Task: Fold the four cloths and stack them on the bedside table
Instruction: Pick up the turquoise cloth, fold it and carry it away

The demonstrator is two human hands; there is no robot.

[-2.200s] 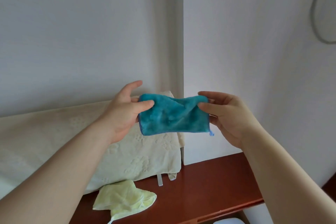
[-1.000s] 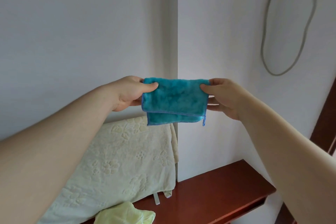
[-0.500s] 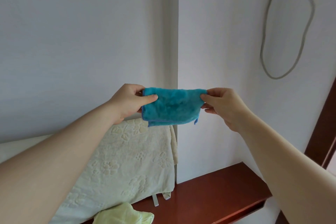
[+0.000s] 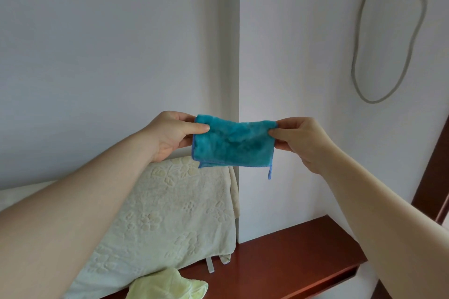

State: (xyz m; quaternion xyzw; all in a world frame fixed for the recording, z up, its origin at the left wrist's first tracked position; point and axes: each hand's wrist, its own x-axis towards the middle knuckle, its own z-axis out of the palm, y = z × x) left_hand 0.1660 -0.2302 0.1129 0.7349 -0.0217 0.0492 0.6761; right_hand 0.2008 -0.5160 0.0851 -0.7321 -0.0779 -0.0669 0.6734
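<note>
A teal cloth (image 4: pixel 233 144), folded in half with a blue stitched hem and a small hanging loop at its lower right corner, hangs in the air in front of the wall corner. My left hand (image 4: pixel 170 136) pinches its upper left corner and my right hand (image 4: pixel 298 139) pinches its upper right corner, stretching the top edge between them. Below, a crumpled pale green cloth (image 4: pixel 167 285) lies on the reddish-brown bedside table (image 4: pixel 291 262) at the bottom edge of the view. No other cloths are in view.
A cream embossed pillow (image 4: pixel 165 216) leans against the wall left of the table. A grey cable (image 4: pixel 386 56) loops down the right wall. A dark wooden frame (image 4: pixel 437 177) runs along the right edge.
The cloth went from loosely bunched to folded in half and held taut. Both hands lowered slightly in the last half second, and the cloth's lower layer now hangs longer.
</note>
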